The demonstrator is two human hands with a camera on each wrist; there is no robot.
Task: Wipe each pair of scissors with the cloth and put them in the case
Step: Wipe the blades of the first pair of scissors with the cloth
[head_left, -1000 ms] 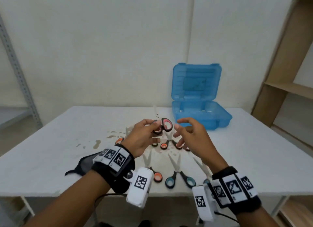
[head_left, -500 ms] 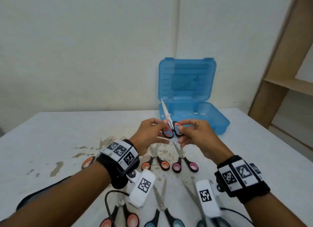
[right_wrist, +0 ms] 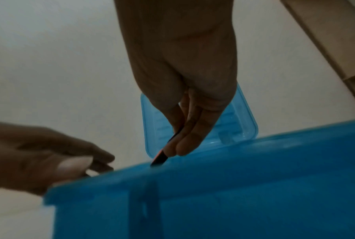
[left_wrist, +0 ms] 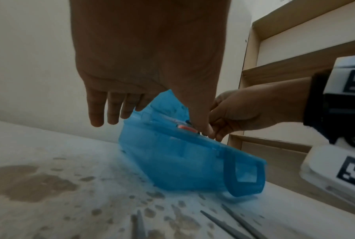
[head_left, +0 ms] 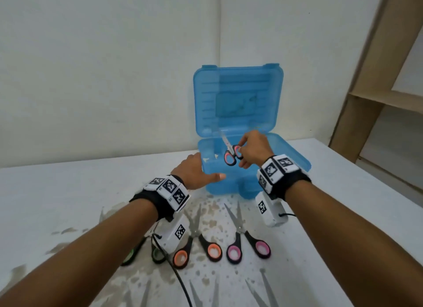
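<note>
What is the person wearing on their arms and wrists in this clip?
Both forearms are bare, with no sleeves. Each wrist carries a black band topped with white blocks printed with black square markers. A white boxy camera unit bearing a similar marker hangs under each wrist, with a thin black cable trailing from the left one.

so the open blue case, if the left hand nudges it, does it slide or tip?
Probably slides: the blue case looks like thin translucent plastic and appears nearly empty, so likely light. The upright lid puts weight at the back, so a hard push could rock it backward. The table looks wet and spotted near its front edge, which may reduce grip.
</note>
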